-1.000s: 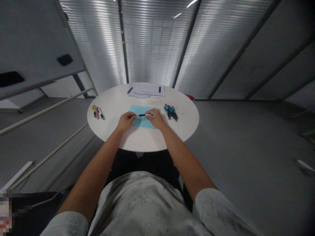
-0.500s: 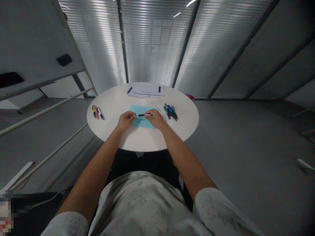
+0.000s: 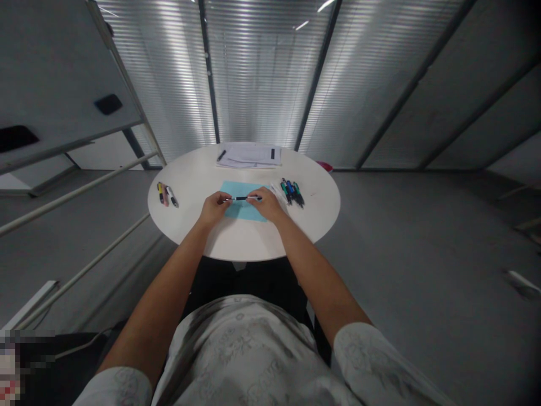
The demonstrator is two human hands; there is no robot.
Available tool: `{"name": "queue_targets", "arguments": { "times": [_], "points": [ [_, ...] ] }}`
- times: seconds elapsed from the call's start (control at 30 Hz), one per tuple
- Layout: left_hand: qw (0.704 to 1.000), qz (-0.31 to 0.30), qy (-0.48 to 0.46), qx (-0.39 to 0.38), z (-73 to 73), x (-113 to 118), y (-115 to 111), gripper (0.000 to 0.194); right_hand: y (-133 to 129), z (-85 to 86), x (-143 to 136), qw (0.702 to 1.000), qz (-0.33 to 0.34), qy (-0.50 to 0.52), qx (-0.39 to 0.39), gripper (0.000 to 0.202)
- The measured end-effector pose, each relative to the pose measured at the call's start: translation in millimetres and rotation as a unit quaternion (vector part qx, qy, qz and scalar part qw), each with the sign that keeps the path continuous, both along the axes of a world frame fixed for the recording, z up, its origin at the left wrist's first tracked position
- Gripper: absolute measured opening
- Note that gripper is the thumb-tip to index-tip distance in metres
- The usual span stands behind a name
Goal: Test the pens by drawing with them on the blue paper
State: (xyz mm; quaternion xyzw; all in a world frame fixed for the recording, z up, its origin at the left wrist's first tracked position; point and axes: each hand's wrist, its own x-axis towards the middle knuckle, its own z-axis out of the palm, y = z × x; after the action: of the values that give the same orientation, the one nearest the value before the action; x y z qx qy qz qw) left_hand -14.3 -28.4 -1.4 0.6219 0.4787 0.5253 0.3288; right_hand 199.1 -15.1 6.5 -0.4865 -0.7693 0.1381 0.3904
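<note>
Over a light blue sheet on the table, a black and white pen lies level between my two hands. My left hand pinches its left end, which looks thin and silvery. My right hand grips the white right part with thumb and fingers. Whether the pen's parts are joined or separate at the left fingertips is too small to tell. Right beside my right hand, several dark pens with green and blue parts lie in a row, with thin whitish pieces next to them.
The round white table stands before me. At its far side lies a stack of papers with a dark pen-like item on it. Several markers lie at the left. A whiteboard frame with pale rails stands left of the table.
The view has shifted very slightly. Both hands keep their hold on the pen, and nothing else has visibly moved.
</note>
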Motion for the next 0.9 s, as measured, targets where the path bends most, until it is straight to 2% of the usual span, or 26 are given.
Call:
{"name": "queue_targets", "arguments": {
  "times": [0.4, 0.63, 0.8, 0.9],
  "points": [
    [0.999, -0.029, 0.012, -0.022, 5.2, 0, -4, 0.028, -5, 1.7, -1, 1.000, 0.022, 0.006, -0.009, 0.015],
    [0.998, -0.039, 0.019, -0.039, 4.2, -1, -5, 0.032, -1, 0.3, 1, 0.997, 0.065, -0.033, 0.007, 0.019],
    [0.998, -0.045, 0.021, -0.034, 4.1, -2, -4, 0.029, -4, 1.2, 1, 0.995, 0.058, -0.081, -0.001, 0.026],
    [0.998, -0.047, 0.028, -0.030, 3.3, -3, -3, 0.029, -11, 4.4, -1, 0.994, 0.034, -0.097, -0.023, 0.022]
  ]
}}
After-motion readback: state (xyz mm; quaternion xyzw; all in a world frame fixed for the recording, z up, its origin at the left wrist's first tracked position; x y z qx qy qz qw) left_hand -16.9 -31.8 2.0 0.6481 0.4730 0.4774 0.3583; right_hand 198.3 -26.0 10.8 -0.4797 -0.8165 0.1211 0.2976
